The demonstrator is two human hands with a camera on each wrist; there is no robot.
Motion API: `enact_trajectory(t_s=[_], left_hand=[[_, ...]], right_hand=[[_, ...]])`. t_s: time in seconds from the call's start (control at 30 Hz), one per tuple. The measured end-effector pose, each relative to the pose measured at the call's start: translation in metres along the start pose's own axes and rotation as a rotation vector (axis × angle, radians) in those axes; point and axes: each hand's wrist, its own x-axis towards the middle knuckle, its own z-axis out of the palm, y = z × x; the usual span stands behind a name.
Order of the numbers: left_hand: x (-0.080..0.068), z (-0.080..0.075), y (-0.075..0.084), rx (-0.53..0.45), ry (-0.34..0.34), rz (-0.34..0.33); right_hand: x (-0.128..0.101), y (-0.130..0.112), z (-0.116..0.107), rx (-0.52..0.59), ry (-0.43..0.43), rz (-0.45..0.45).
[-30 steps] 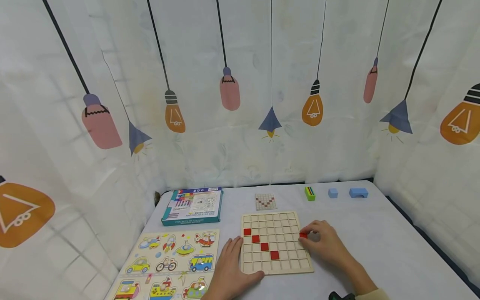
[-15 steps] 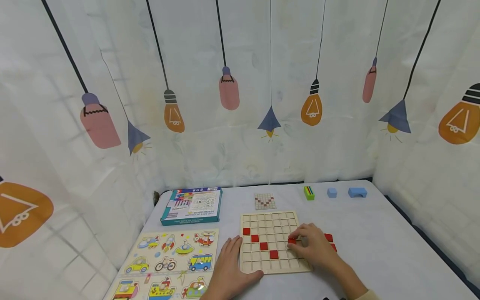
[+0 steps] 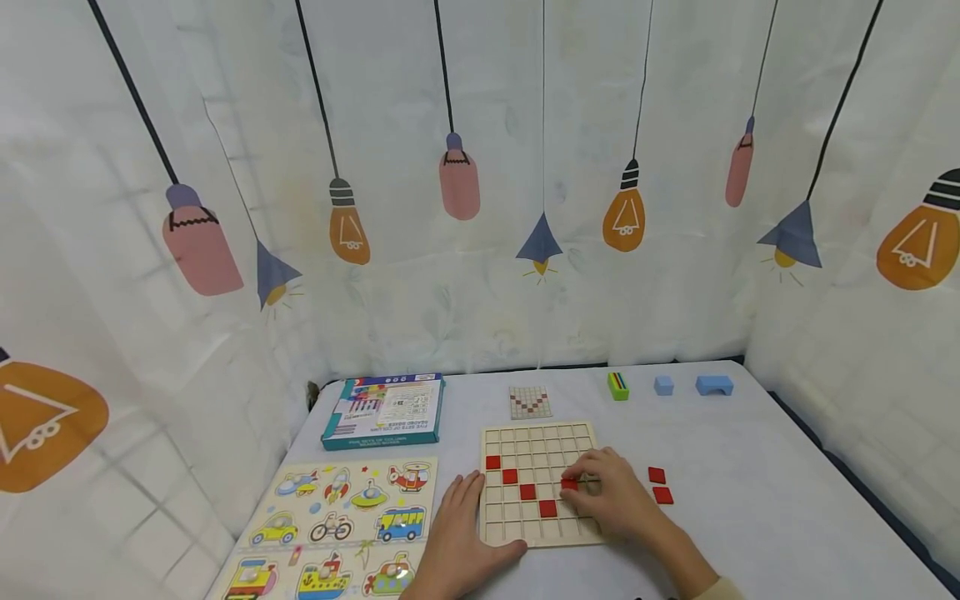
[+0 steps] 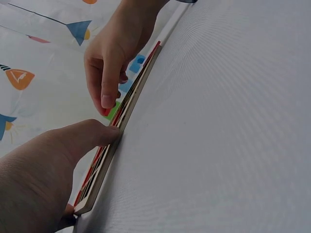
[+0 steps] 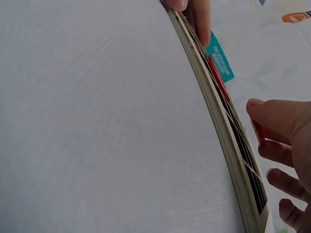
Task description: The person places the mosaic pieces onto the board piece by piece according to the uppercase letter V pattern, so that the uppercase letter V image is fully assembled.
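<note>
Right hand (image 3: 611,500) is pinching 1 red tile (image 3: 569,483) over the grid board (image 3: 536,436); left hand (image 3: 459,533), fingers flat, is pressing the board's left edge.

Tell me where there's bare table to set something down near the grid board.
Free: right of the two loose red tiles, and between grid board and blue blocks. Crowded: left, where the left hand meets the vehicle puzzle.
</note>
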Motion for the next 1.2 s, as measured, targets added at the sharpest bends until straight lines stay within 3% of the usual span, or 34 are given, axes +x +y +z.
enact_trajectory(t_s=[0.17,0.57,1.0,1.2], left_hand=[[0.0000,0.0002,0.0000,-0.001,0.000,-0.001],[-0.0002,0.0000,0.0008,0.000,-0.012,-0.010],[0.0003,-0.0013,0.0010,-0.008,-0.018,-0.009],[-0.0002,-0.0017,0.0017,-0.011,-0.012,-0.007]], right_hand=[[0.0027,-0.0001,0.0051,-0.001,-0.004,-0.031],[0.0047,-0.0043,0.0106,-0.006,-0.033,0.015],[0.0043,-0.0015,0.0100,-0.010,-0.038,-0.020],[0.0018,-0.0020,0.0018,0.007,-0.046,0.035]])
